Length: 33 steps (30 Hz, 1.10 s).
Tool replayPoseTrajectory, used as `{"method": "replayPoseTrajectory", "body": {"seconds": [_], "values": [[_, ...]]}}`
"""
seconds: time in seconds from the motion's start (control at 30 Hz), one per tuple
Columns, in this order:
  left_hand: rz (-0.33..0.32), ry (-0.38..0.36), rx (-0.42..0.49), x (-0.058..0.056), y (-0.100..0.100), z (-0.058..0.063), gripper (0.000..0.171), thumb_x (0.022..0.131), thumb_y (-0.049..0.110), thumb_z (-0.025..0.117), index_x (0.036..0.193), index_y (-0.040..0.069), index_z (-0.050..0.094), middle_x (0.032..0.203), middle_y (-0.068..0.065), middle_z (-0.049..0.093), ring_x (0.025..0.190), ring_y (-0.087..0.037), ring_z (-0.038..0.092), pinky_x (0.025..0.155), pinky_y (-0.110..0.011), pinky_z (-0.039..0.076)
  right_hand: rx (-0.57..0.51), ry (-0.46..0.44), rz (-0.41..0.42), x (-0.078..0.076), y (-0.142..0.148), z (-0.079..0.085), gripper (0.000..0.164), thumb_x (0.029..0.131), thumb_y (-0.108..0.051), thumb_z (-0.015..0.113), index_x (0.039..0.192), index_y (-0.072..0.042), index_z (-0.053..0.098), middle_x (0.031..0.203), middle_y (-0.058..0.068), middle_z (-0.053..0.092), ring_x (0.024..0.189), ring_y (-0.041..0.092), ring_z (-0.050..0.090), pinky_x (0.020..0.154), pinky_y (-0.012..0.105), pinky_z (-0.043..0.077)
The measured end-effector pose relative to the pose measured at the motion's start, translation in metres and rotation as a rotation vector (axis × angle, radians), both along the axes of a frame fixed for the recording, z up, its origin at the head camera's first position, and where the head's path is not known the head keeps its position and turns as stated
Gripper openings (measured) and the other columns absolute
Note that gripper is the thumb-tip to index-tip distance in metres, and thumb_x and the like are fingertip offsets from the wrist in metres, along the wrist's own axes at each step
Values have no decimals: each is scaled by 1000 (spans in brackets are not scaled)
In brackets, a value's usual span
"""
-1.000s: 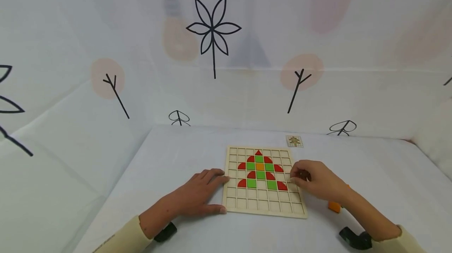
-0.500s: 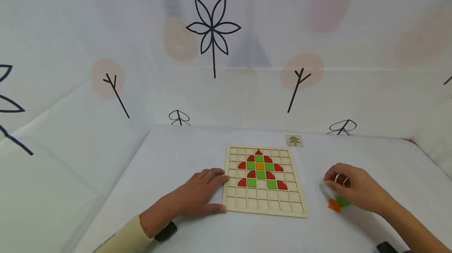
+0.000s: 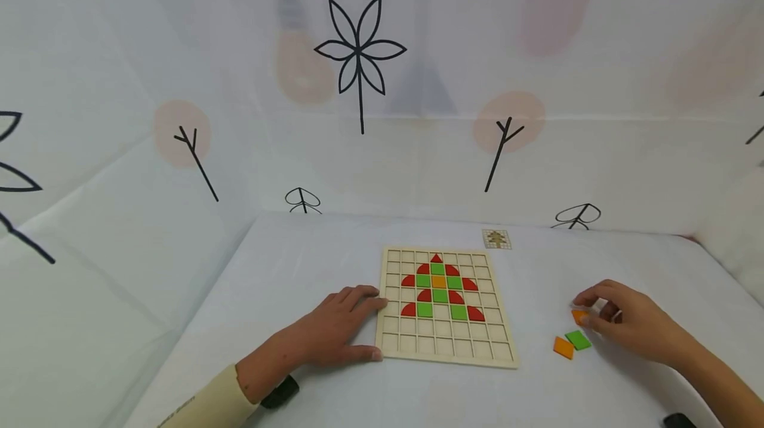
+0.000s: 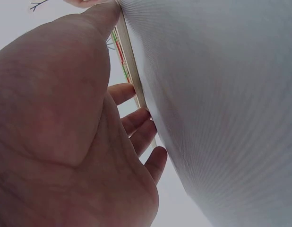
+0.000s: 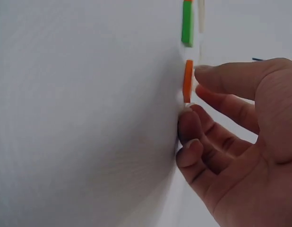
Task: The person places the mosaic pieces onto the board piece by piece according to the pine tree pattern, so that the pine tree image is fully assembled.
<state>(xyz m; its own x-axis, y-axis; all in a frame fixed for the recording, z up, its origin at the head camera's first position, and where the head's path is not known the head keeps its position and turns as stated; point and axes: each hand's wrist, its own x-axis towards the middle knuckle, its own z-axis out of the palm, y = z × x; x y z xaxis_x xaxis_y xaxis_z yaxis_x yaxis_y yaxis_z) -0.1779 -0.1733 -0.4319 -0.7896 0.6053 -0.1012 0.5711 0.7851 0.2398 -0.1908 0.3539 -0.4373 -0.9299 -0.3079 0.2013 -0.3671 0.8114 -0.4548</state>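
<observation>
My left hand [image 3: 334, 325] rests on the table at the board's left edge, fingers spread. In the left wrist view its fingertips [image 4: 123, 93] meet the side of the wooden grid board [image 3: 412, 346]. Red, green and one orange piece form a tree shape in the board's squares. To the right of the board, my right hand [image 3: 638, 322] hovers low over an orange square tile [image 3: 577, 316], thumb and forefinger around it, the tile lying flat on the cloth. Close in front lie a green tile [image 3: 577, 340] and another orange tile [image 3: 563, 348].
A small card [image 3: 497, 239] printed with a tree on a grid lies behind the board's far right corner. White cloth covers the table [image 3: 310, 249]. A patterned fabric wall [image 3: 418, 169] rises along the back.
My right hand has moved right, away from the board, to the loose tiles, bringing the green and orange tiles into sight. The left hand and the board have stayed put.
</observation>
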Motion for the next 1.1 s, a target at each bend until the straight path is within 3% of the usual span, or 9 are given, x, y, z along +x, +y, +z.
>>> {"method": "replayPoseTrajectory", "body": {"seconds": [0.2,0.47,0.63,0.83,1.1], "values": [[0,-4,-3,-1,0,0,87,95,78,56,165,33,32,167,4,31,148,-23,38,122,-49,36,4,-37,14,-5,9,-6,30,82,-4,89,102,-18,72,103,-7,64,75,3,52,64,21,47],[4,-1,0,-1,-1,-1,87,94,78,56,165,33,33,167,3,31,148,-24,38,122,-50,36,19,-87,19,-5,15,-5,25,85,-13,89,101,-18,71,92,-15,66,78,2,55,67,20,50],[1,6,2,-1,0,-1,87,95,78,55,165,33,32,167,4,31,148,-23,38,122,-50,36,44,-108,4,-6,14,-1,26,83,-12,90,102,-17,73,94,-11,66,78,2,54,67,21,50],[10,5,-13,0,1,0,87,94,78,57,165,34,32,167,5,31,148,-22,38,123,-49,36,89,-197,-20,-10,8,4,27,82,-8,88,103,-10,71,91,-3,63,76,4,50,65,22,48],[5,9,-4,0,0,-1,87,94,79,55,165,34,32,167,4,31,148,-22,37,122,-49,36,117,-212,-39,-9,4,4,30,81,-13,90,101,-8,67,87,-1,59,75,6,48,63,23,46]]}}
